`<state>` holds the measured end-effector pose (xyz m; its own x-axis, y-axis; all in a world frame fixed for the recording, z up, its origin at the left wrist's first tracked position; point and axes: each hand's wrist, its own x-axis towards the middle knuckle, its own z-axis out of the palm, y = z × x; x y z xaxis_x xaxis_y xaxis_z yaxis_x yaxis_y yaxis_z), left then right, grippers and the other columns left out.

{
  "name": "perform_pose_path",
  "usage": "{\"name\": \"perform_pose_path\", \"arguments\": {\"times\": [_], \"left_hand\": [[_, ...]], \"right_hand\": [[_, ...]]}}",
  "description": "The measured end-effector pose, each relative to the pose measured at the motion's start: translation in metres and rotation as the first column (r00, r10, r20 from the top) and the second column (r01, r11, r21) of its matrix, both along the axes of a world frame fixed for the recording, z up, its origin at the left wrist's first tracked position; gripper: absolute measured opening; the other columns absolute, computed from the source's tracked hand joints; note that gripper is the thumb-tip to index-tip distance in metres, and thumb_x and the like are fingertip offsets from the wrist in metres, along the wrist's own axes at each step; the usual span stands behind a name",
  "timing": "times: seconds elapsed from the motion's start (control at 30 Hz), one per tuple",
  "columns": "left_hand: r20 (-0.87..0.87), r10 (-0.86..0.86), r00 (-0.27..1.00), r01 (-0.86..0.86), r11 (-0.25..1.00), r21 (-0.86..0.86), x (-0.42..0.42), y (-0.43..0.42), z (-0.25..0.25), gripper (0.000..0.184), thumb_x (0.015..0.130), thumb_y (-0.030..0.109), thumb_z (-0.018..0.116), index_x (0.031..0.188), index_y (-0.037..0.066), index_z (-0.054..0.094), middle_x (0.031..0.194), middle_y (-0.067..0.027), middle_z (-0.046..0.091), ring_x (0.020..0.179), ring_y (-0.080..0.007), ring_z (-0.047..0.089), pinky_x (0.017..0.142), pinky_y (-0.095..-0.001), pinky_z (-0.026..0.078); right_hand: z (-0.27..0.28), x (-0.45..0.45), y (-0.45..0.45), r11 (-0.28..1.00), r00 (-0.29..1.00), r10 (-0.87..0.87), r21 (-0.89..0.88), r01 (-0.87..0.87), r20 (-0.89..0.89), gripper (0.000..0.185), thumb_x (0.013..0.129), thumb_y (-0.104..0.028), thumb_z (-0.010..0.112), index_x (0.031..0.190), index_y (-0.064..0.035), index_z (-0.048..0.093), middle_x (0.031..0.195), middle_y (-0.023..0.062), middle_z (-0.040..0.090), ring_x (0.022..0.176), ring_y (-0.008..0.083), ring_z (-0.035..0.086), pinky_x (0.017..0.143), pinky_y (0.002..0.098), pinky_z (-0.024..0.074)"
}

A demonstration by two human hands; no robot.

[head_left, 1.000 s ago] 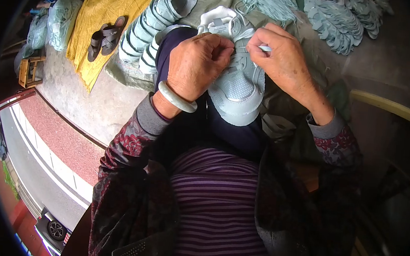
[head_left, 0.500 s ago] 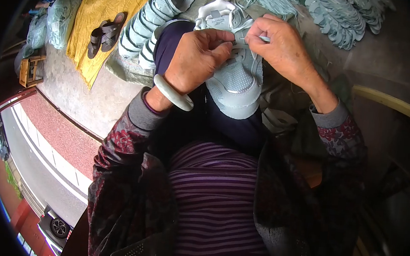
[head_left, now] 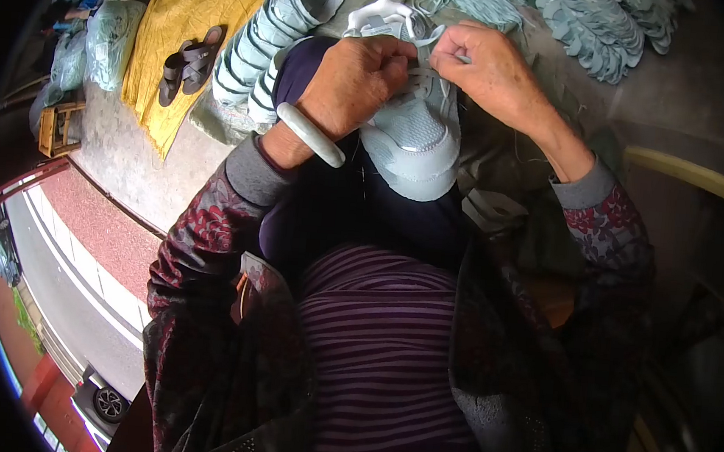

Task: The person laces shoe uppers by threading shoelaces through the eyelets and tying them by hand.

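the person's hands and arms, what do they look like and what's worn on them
The left hand and the right hand are both ungloved. A smooth, whitish, rounded bangle circles the left wrist; none shows on the right. The dark jacket sleeves carry a red-and-grey floral pattern and end in plain grey fabric cuffs.

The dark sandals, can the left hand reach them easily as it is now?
Probably not easily: the stacked pale pieces lie between the left hand and the sandals, and that hand is at the shoe.
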<state>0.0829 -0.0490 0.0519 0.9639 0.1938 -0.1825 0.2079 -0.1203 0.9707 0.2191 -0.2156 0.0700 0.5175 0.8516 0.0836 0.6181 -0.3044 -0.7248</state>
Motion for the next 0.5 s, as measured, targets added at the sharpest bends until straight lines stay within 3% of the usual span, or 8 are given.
{"name": "perform_pose_path", "arguments": {"times": [0.03, 0.07, 0.2, 0.3, 0.33, 0.4, 0.43, 0.5], "left_hand": [[0.136, 0.004, 0.991, -0.035, 0.973, 0.228, 0.002, -0.003, 0.0, 0.024, 0.089, 0.009, 0.06, 0.109, -0.001, 0.069, 0.071, -0.009, 0.066, 0.059, -0.0133, 0.061, 0.058, -0.029, 0.052], [0.075, -0.002, 0.997, -0.017, 0.966, 0.258, 0.001, -0.004, 0.002, 0.024, 0.096, 0.012, 0.061, 0.114, -0.001, 0.069, 0.074, 0.0024, 0.061, 0.067, -0.0033, 0.051, 0.062, -0.0216, 0.044], [0.077, -0.003, 0.997, -0.023, 0.945, 0.326, 0.01, -0.004, -0.002, 0.021, 0.093, 0.009, 0.061, 0.109, -0.001, 0.07, 0.073, 0.0015, 0.062, 0.067, -0.0038, 0.052, 0.062, -0.0224, 0.045], [0.09, -0.038, 0.995, 0.004, 0.933, 0.359, 0.02, 0.0, -0.009, 0.016, 0.09, 0.008, 0.062, 0.101, -0.001, 0.07, 0.074, -0.0029, 0.067, 0.067, -0.0075, 0.06, 0.064, -0.0247, 0.049], [0.079, -0.043, 0.996, 0.002, 0.887, 0.462, 0.021, -0.003, -0.006, 0.015, 0.088, 0.009, 0.063, 0.099, -0.001, 0.069, 0.076, -0.0055, 0.069, 0.068, -0.0102, 0.063, 0.064, -0.0258, 0.051], [0.097, -0.029, 0.995, -0.026, 0.851, 0.525, 0.02, -0.004, -0.007, 0.016, 0.086, 0.011, 0.065, 0.097, 0.0, 0.07, 0.079, -0.0112, 0.072, 0.069, -0.0174, 0.07, 0.064, -0.0288, 0.053], [0.098, -0.034, 0.995, -0.023, 0.849, 0.527, 0.019, -0.006, -0.006, 0.016, 0.086, 0.011, 0.065, 0.097, 0.0, 0.07, 0.079, -0.0112, 0.072, 0.069, -0.0174, 0.07, 0.064, -0.0288, 0.053], [0.156, 0.036, 0.987, -0.116, 0.835, 0.538, 0.016, -0.012, -0.007, 0.015, 0.086, 0.01, 0.065, 0.097, 0.001, 0.07, 0.078, -0.0088, 0.072, 0.068, -0.0133, 0.067, 0.064, -0.0269, 0.053]], "right_hand": [[0.002, 0.002, -0.001, 0.999, 0.997, -0.002, -0.041, -0.001, -0.071, 0.014, 0.083, -0.013, 0.067, 0.085, 0.0011, 0.066, 0.076, 0.0091, 0.064, 0.07, 0.0181, 0.062, 0.067, 0.0334, 0.0487], [0.004, 0.005, -0.001, 0.997, 0.99, -0.006, -0.081, -0.006, -0.14, 0.015, 0.084, -0.014, 0.068, 0.084, 0.0013, 0.067, 0.073, 0.0074, 0.063, 0.067, 0.0149, 0.06, 0.064, 0.0318, 0.0477], [-0.008, 0.017, -0.002, 0.995, 0.964, 0.09, -0.012, -0.096, -0.249, 0.02, 0.088, -0.018, 0.069, 0.084, 0.0013, 0.067, 0.07, 0.0021, 0.061, 0.064, 0.0101, 0.055, 0.06, 0.0294, 0.0447], [-0.016, 0.024, 0.0, 0.992, 0.96, 0.098, -0.055, -0.117, -0.264, 0.023, 0.088, -0.021, 0.069, 0.084, 0.0011, 0.067, 0.069, 0.0026, 0.06, 0.063, 0.0109, 0.054, 0.059, 0.0299, 0.0434], [-0.01, 0.023, 0.0, 0.992, 0.96, 0.098, -0.051, -0.115, -0.261, 0.023, 0.088, -0.021, 0.069, 0.084, 0.0011, 0.067, 0.069, 0.0026, 0.06, 0.063, 0.0109, 0.054, 0.059, 0.0299, 0.0434], [0.002, 0.023, 0.002, 0.965, 0.955, 0.049, -0.232, -0.121, -0.294, 0.024, 0.088, -0.024, 0.067, 0.084, -0.0004, 0.066, 0.068, 0.0038, 0.059, 0.064, 0.0133, 0.054, 0.059, 0.0316, 0.0433], [0.001, 0.024, 0.002, 0.966, 0.955, 0.046, -0.23, -0.117, -0.292, 0.024, 0.088, -0.024, 0.067, 0.084, -0.0004, 0.066, 0.068, 0.0038, 0.059, 0.064, 0.0133, 0.054, 0.059, 0.0316, 0.0433], [-0.006, 0.026, 0.004, 0.978, 0.987, 0.153, -0.135, -0.157, -0.044, 0.024, 0.087, -0.026, 0.067, 0.084, -0.0018, 0.065, 0.068, 0.005, 0.058, 0.066, 0.0159, 0.055, 0.062, 0.0336, 0.0441]]}}
